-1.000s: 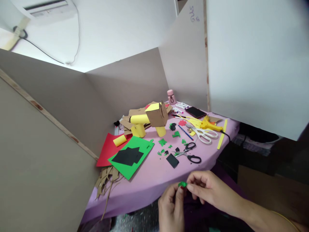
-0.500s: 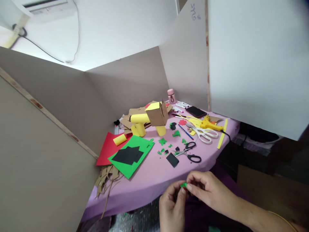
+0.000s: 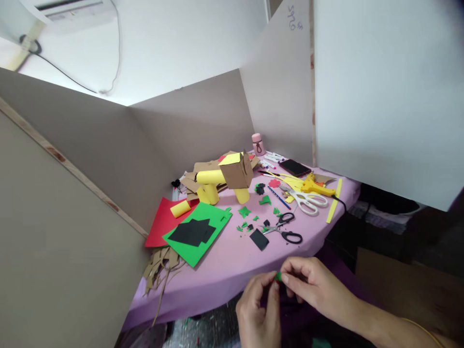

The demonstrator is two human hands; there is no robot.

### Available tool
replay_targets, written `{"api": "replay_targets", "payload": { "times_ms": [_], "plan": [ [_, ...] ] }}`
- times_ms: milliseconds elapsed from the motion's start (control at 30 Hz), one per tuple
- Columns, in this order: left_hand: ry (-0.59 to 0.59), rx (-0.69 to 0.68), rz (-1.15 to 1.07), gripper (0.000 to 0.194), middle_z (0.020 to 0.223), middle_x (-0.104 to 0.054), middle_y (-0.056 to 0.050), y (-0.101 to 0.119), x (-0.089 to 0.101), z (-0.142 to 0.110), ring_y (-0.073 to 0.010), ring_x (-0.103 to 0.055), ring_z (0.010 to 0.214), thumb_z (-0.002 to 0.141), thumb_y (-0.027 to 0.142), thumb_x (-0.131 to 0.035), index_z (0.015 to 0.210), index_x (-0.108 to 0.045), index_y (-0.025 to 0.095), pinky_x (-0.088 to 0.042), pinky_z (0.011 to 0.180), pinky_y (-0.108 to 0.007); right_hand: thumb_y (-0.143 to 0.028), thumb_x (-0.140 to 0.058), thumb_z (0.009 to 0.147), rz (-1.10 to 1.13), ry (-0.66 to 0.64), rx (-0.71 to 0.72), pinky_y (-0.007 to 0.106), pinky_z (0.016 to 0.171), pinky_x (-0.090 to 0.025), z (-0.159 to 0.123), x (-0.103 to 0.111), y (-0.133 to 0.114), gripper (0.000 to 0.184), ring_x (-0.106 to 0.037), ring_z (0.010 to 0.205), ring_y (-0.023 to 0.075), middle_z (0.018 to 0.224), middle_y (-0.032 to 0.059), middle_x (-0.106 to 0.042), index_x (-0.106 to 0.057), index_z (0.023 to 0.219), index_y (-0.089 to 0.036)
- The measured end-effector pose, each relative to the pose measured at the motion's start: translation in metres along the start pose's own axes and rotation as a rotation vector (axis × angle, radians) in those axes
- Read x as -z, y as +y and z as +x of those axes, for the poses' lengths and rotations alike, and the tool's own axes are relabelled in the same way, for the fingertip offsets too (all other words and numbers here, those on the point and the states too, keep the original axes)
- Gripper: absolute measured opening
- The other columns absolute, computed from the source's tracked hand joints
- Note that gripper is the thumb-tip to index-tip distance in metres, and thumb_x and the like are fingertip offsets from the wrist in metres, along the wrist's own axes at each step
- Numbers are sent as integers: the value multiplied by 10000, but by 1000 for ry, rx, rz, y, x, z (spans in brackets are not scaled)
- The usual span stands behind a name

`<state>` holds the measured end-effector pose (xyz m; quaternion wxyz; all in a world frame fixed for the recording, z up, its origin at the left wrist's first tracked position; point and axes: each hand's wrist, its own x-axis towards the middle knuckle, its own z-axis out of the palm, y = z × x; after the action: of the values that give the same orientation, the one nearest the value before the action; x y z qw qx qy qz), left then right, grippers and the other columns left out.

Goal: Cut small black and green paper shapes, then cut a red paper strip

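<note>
A small piece of green paper [image 3: 278,276] is pinched between the fingertips of my two hands, just in front of the table's near edge. My right hand [image 3: 315,282] grips it between thumb and forefinger. From the other side, the curled forefinger and thumb of my left hand [image 3: 258,307] close on its edge. Most of the piece is hidden by the fingers. Beyond my hands, black-handled scissors [image 3: 281,229] lie with blades apart beside a black paper rectangle [image 3: 259,239]. Green cutouts [image 3: 244,211] and scraps are scattered around them.
A yellow paper and cardboard animal figure [image 3: 217,179] stands toward the back. Green [image 3: 195,258] and red sheets [image 3: 159,227] lie at left, with cardboard strips [image 3: 163,261] below. White scissors [image 3: 308,200], a yellow glue gun [image 3: 317,186] and a phone [image 3: 294,167] lie at right. Partition boards [image 3: 195,116] enclose the table.
My left hand has shifted slightly left, and its fingers have moved on the green paper. Less of the piece shows between my fingertips. Things on the table stay put.
</note>
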<state>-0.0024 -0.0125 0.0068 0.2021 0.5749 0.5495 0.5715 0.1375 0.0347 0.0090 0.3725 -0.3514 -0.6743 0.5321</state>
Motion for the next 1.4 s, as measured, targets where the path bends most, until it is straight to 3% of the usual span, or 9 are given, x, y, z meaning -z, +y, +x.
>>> {"api": "replay_targets", "payload": {
  "times_ms": [133, 333, 433, 533, 733, 1000, 1100, 1300, 1400],
  "plan": [
    [4, -3, -26, 162, 767, -734, -11, 3, 0, 0, -166, -666, 719, 751, 132, -623, 805, -733, 237, -495, 693, -224, -240, -532, 842, -3, 10, 32, 209, 487, -386, 0, 0, -1, 162, -471, 515, 112, 571, -28, -509, -556, 701, -163],
    [-50, 429, -387, 103, 686, -737, -32, -10, -4, 4, -161, -646, 634, 687, 278, -717, 720, -721, 181, -502, 604, -217, -247, -511, 853, 24, 33, 30, 210, 478, -378, 1, -2, 1, 187, -461, 508, 109, 571, -24, -519, -548, 691, -160],
    [-49, 455, -399, 120, 649, -730, -32, -12, -4, 4, -157, -644, 623, 680, 286, -727, 698, -718, 168, -503, 603, -213, -251, -525, 843, 28, 35, 31, 212, 483, -384, 0, -2, 3, 175, -465, 518, 113, 579, -25, -514, -549, 695, -161],
    [-46, 248, -229, 61, 692, -734, -36, -9, -3, 1, -173, -657, 657, 727, 220, -679, 745, -724, 182, -512, 624, -233, -248, -525, 844, 38, 34, 9, 214, 485, -384, 1, -2, 6, 186, -473, 518, 115, 566, -26, -519, -538, 677, -167],
    [-4, -413, 189, 215, 799, -704, -48, -9, -2, -5, -139, -660, 722, 804, 36, -550, 887, -687, 180, -510, 685, -208, -224, -512, 840, 197, -17, -67, 209, 461, -362, 1, -2, 7, 170, -457, 458, 97, 538, -39, -535, -532, 682, -166],
    [35, -656, 452, 258, 853, -699, -101, -21, -2, -10, -179, -656, 799, 817, 16, -543, 1006, -667, 142, -523, 759, -258, -300, -555, 823, 281, -40, -111, 207, 463, -372, -3, -2, 0, 184, -467, 461, 92, 564, -28, -559, -574, 734, -139],
    [15, -558, 328, 302, 883, -699, -89, -18, -2, -10, -171, -654, 814, 810, 0, -518, 1007, -675, 168, -513, 749, -245, -286, -565, 813, 254, -30, -96, 208, 463, -380, -2, -1, 1, 169, -463, 467, 93, 568, -27, -553, -571, 734, -137],
    [-95, 176, -92, 170, 775, -737, -55, -14, 2, -2, -194, -666, 727, 825, 274, -566, 834, -711, 185, -510, 666, -255, -294, -533, 836, 202, -51, -97, 204, 454, -365, 0, 1, 4, 189, -461, 450, 87, 567, -24, -557, -570, 742, -135],
    [-137, 291, -120, 205, 680, -718, -47, -13, 3, 0, -196, -637, 666, 778, 342, -615, 714, -702, 167, -481, 628, -257, -286, -534, 834, 156, -52, -94, 205, 457, -376, 0, 1, 4, 183, -468, 455, 91, 566, -26, -546, -572, 741, -133]
  ]
}}
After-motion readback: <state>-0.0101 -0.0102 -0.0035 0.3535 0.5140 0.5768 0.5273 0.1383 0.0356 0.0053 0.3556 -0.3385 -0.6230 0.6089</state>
